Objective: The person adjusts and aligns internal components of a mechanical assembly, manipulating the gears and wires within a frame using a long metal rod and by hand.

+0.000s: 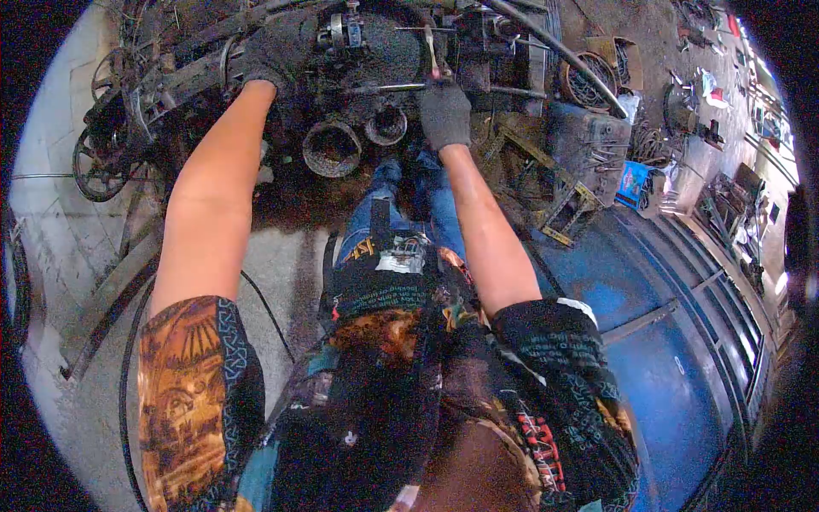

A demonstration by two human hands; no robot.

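My right hand (445,116), in a dark grey work glove, is closed around the lower end of a slim brush-like tool (432,53) with a pale and reddish shaft. The tool points away from me over a dark, greasy machine (388,60). Beside its tip runs a thin metal rod. My left hand (266,66), gloved too, reaches onto the machine's left side near a round rim (229,61); its fingers blend into the dark parts. Between the hands is a metal clamp-like fitting (345,31). Two round metal cans (333,150) sit below, nearer my legs.
Handwheels (92,162) stick out at the left. To the right are a grimy metal box (589,145), a yellowish angled frame (559,205), a blue carton (634,183) and a large blue panel (657,341). A long bar (563,53) slants across the upper right. Cables lie on the floor.
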